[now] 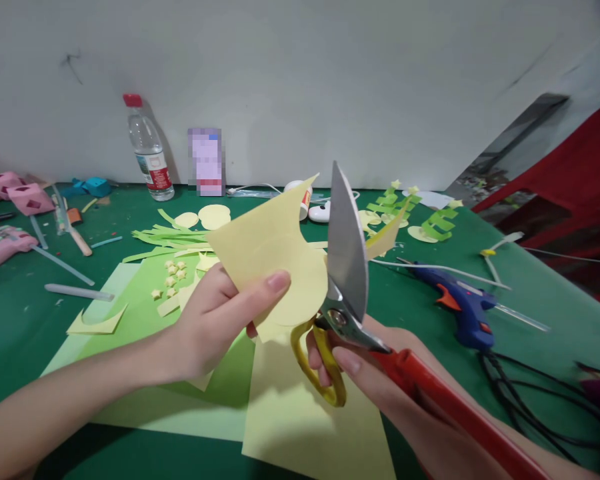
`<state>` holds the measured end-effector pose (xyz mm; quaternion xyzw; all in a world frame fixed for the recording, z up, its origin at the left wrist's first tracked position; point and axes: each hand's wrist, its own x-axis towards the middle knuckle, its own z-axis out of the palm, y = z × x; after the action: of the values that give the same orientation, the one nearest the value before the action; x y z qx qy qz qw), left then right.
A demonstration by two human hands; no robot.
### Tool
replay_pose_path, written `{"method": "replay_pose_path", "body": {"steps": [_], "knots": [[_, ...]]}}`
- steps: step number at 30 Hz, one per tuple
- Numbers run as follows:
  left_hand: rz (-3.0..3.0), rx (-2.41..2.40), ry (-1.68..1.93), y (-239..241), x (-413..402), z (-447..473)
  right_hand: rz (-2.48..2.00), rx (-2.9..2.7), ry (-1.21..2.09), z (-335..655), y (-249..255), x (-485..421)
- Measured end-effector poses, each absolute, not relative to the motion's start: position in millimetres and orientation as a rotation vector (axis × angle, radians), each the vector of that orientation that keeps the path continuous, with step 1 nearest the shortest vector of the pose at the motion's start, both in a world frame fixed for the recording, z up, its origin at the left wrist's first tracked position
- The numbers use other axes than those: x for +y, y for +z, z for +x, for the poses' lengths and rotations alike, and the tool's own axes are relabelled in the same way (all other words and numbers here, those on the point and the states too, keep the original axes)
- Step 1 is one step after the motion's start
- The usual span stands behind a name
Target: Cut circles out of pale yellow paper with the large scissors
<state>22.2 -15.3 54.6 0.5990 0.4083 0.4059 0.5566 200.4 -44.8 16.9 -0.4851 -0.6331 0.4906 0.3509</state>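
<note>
Hands hold paper (pale yellow) and scissors.

There are two hands, one pair of scissors, one bottle, one phone, one blue glue gun, about seven loose stars, three star-topped green curls and, left of centre, two discs.

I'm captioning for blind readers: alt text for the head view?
A person's left hand holds pale yellow paper while the right hand holds scissors at its curved edge, above a green table with paper strips, small stars and a glue gun.
</note>
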Motion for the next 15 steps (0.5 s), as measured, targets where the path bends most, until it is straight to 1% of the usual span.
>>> {"method": "replay_pose_path", "body": {"steps": [7, 15], "knots": [[1.413, 0.898, 0.949, 52.4, -17.0, 25.8, -1.258, -1.68, 1.266, 199.6, 19.9, -46.6], [1.41, 0.872, 1.08, 44.0, -19.9, 31.6, -1.28, -1.713, 1.247, 199.2, 37.5, -51.6]]}}
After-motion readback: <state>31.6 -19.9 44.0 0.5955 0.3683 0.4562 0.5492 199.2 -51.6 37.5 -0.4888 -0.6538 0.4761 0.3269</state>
